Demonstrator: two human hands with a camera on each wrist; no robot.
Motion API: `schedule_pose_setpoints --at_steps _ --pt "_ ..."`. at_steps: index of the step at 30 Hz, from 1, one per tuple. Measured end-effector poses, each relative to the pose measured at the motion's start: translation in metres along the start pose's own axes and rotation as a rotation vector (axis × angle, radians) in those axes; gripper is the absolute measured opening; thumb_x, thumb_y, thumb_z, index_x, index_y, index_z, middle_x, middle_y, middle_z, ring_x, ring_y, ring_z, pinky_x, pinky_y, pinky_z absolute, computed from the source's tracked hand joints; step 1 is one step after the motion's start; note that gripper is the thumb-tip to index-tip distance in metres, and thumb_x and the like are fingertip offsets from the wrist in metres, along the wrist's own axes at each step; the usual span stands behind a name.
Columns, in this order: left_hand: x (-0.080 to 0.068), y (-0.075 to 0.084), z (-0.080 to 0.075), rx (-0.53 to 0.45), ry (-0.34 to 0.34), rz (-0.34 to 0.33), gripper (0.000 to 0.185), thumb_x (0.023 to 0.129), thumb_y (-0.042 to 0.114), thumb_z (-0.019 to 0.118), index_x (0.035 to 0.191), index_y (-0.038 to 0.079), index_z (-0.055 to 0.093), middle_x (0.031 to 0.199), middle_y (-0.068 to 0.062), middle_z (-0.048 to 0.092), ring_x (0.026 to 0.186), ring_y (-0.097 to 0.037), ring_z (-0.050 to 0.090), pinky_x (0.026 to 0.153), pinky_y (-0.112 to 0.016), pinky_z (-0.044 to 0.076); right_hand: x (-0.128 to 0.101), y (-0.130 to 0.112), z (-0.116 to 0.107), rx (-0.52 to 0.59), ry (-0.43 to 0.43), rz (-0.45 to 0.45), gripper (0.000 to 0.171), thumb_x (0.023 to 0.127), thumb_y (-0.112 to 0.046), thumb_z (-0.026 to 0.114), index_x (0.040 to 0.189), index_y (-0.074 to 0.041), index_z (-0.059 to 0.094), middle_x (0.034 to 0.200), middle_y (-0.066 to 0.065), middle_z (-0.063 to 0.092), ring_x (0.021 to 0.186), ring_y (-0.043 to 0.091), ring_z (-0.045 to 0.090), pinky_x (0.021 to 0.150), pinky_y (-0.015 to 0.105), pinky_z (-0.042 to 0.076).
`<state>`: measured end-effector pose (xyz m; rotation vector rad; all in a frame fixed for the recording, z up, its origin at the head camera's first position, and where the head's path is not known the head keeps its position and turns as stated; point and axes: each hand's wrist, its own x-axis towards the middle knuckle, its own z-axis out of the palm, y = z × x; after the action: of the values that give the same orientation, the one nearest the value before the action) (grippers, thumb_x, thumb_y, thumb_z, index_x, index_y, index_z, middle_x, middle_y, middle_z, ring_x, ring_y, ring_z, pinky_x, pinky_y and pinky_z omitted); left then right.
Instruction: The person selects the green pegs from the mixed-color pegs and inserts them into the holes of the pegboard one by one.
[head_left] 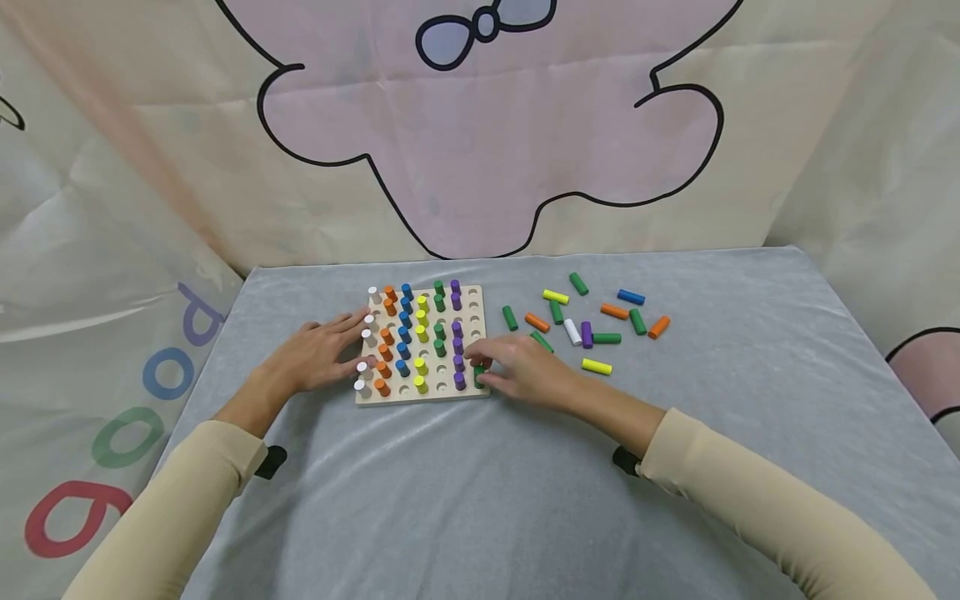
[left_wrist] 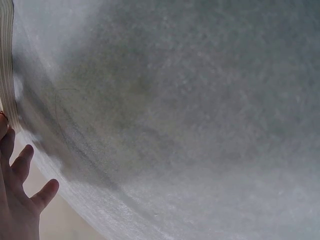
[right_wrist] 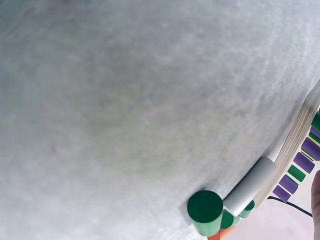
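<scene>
A wooden peg board lies on the counter, which is covered in a grey cloth, and upright pegs fill much of it in colour columns: white, orange, blue, yellow, green and purple from left to right. The right hand rests at the board's near right corner with thumb and fingers curled around a green peg, which stands in the rightmost column at the front edge. The left hand lies flat on the counter against the board's left side, fingers straight and spread, the tips touching the edge next to the white pegs; it grips nothing. To the right of the board, well apart from the left hand and just beyond the right one, loose pegs lie scattered on their sides in green, orange, yellow, blue, white and purple. Both forearms wear cream sleeves.
</scene>
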<state>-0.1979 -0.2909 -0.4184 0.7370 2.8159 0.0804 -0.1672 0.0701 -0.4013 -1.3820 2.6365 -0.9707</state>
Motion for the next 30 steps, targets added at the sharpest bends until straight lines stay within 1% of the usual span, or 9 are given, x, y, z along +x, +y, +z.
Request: schedule_pose_setpoints --at_steps 3,10,14,17,20,23,27,30 --pt "0.0 0.0 0.0 0.001 0.001 -0.001 0.084 0.098 0.062 0.045 0.157 0.006 0.027 0.163 -0.014 0.022 0.145 -0.041 0.03 0.105 -0.066 0.033 -0.001 0.001 0.001 0.002 -0.004 0.015 0.033 0.084 -0.005 0.079 0.115 -0.004 0.068 0.104 0.006 0.073 0.093 0.013 0.066 0.084 0.028 0.054" --pt "0.0 0.001 -0.001 0.004 -0.002 -0.001 0.083 0.098 0.06 0.046 0.157 0.005 0.026 0.164 -0.014 0.021 0.145 -0.041 0.03 0.105 -0.066 0.032 -0.003 0.001 0.001 0.059 -0.047 0.054 0.036 0.085 -0.006 0.079 0.119 -0.005 0.068 0.105 0.006 0.073 0.093 0.014 0.066 0.083 0.034 0.055" --pt "0.0 0.002 -0.001 0.004 -0.006 -0.002 0.083 0.099 0.06 0.045 0.157 0.005 0.026 0.163 -0.015 0.021 0.145 -0.041 0.029 0.105 -0.066 0.032 -0.005 0.002 0.001 0.046 -0.057 0.054 0.037 0.086 -0.007 0.078 0.121 -0.006 0.067 0.106 0.004 0.073 0.093 0.014 0.066 0.083 0.033 0.055" --pt "0.0 0.002 -0.001 0.0 -0.01 -0.006 0.083 0.098 0.061 0.046 0.157 0.005 0.025 0.164 -0.015 0.021 0.145 -0.041 0.029 0.105 -0.066 0.032 -0.007 0.004 -0.001 0.034 -0.063 0.073 0.038 0.086 -0.01 0.079 0.122 -0.007 0.067 0.11 0.003 0.072 0.094 0.014 0.066 0.083 0.031 0.054" --pt "0.0 0.002 -0.001 -0.003 -0.012 -0.006 0.084 0.098 0.061 0.045 0.157 0.005 0.025 0.164 -0.015 0.021 0.145 -0.041 0.029 0.105 -0.066 0.032 -0.011 0.005 -0.006 0.026 -0.078 0.119 0.041 0.086 -0.012 0.079 0.124 -0.008 0.066 0.116 0.001 0.071 0.096 0.014 0.065 0.085 0.032 0.054" --pt "0.0 0.002 -0.001 -0.007 -0.01 -0.007 0.084 0.098 0.06 0.046 0.158 0.005 0.024 0.164 -0.014 0.021 0.145 -0.041 0.029 0.105 -0.067 0.032 -0.017 0.009 -0.013 0.032 -0.089 0.165 0.044 0.086 -0.013 0.079 0.127 -0.008 0.064 0.118 0.002 0.07 0.099 0.015 0.064 0.086 0.035 0.054" --pt "0.0 0.002 -0.001 -0.008 -0.006 -0.006 0.084 0.098 0.06 0.045 0.158 0.005 0.024 0.164 -0.015 0.021 0.145 -0.041 0.029 0.105 -0.066 0.032 -0.029 0.019 -0.024 0.025 -0.077 0.205 0.044 0.087 -0.013 0.079 0.128 -0.008 0.064 0.114 0.004 0.071 0.099 0.016 0.065 0.086 0.038 0.054" --pt "0.0 0.002 -0.002 0.0 -0.003 -0.003 0.082 0.099 0.059 0.045 0.157 0.005 0.025 0.163 -0.015 0.021 0.145 -0.041 0.029 0.104 -0.065 0.033 -0.037 0.026 -0.032 0.015 -0.058 0.216 0.043 0.086 -0.011 0.079 0.126 -0.006 0.065 0.11 0.004 0.072 0.099 0.017 0.065 0.085 0.041 0.054"
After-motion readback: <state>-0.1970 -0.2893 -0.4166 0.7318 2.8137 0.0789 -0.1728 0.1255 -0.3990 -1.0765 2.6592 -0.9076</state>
